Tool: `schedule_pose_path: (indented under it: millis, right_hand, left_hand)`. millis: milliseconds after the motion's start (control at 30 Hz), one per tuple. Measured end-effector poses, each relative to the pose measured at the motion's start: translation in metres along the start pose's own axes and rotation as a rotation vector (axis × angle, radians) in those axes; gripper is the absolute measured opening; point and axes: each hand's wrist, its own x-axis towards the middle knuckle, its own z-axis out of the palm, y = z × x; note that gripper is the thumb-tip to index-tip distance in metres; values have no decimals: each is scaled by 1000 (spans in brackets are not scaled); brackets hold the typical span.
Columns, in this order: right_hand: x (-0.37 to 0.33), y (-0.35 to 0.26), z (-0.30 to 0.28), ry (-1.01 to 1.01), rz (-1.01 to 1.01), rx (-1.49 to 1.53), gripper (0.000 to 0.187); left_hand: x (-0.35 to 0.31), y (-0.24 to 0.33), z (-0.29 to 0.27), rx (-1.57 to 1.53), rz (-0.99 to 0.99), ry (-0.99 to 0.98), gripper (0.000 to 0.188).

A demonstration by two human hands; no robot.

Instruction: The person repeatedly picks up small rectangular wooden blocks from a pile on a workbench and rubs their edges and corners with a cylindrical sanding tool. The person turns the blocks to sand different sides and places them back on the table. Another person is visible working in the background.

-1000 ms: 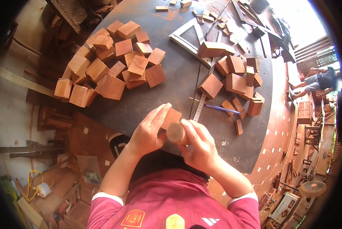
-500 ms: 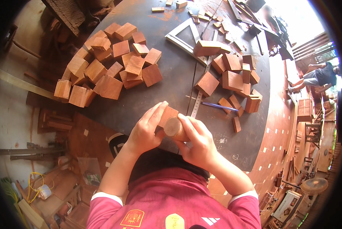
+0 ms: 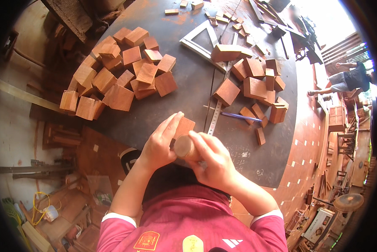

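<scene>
My left hand (image 3: 160,143) is closed on a reddish-brown wooden block (image 3: 183,126) at the table's near edge; the block's top shows between the fingers. My right hand (image 3: 213,159) grips a cylindrical wooden piece (image 3: 185,147) with its pale round end facing up. This piece overlaps the block's near side; whether they touch, I cannot tell. Past my hands, a ruler tape (image 3: 215,117) lies on the dark table, with a blue pen (image 3: 241,117) just to its right.
Many wooden blocks are heaped at the far left (image 3: 119,98) of the dark table (image 3: 188,101), others at the right (image 3: 254,88). A metal triangular square (image 3: 205,38) lies behind. Small offcuts (image 3: 243,31) are scattered farther back. Another person (image 3: 351,77) stands at the far right.
My right hand and the cylindrical piece have shifted slightly left and down against the block. My left hand stays nearly in place. The person in the background has changed stance.
</scene>
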Motion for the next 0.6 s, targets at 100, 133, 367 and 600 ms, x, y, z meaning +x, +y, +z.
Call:
schedule_pose_path:
  millis: [100,133,367,600]
  right_hand:
    - [7,7,-2,24,28,-78,73]
    - [14,17,-2,76,85,-70,73]
    - [14,21,-6,71,31,-131,75]
    - [12,15,-4,37,59,0,80]
  left_hand:
    - [2,5,0,-24,-27,14,84]
    - [4,8,-2,-32,-35,13,84]
    - [4,8,-2,-33,-17,16,84]
    - [5,6,-1,-30,-15,8,83]
